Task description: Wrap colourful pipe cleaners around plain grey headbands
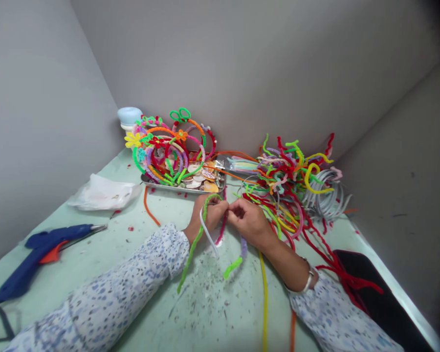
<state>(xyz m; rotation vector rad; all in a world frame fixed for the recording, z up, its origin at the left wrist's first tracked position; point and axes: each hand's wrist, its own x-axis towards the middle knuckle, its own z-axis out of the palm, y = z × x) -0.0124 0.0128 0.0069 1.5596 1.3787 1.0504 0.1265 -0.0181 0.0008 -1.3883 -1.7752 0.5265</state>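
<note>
Over the middle of the table, my left hand (pixel 209 215) is closed in a pinch on a headband, whose bare white end (pixel 209 238) hangs down over the hand. Across that same hand, a fuzzy green pipe cleaner (pixel 193 249) trails down toward the sleeve. My right hand (pixel 251 222) meets the left one fingertip to fingertip; its thumb and index finger are pinched together, and what lies between them is too small to make out. Below it hangs a fuzzy purple-and-green end (pixel 234 267). Behind the hands shows a crimson pipe cleaner (pixel 223 230).
A metal tray (pixel 168 187) bears shells and colourful finished headbands (pixel 161 142). To the right lie tangled pipe cleaners (pixel 289 166) and bare grey headbands (pixel 328 195). A blue glue gun (pixel 51 244), a plastic bag (pixel 104 193) and a dark phone-like object (pixel 374 288) are nearer.
</note>
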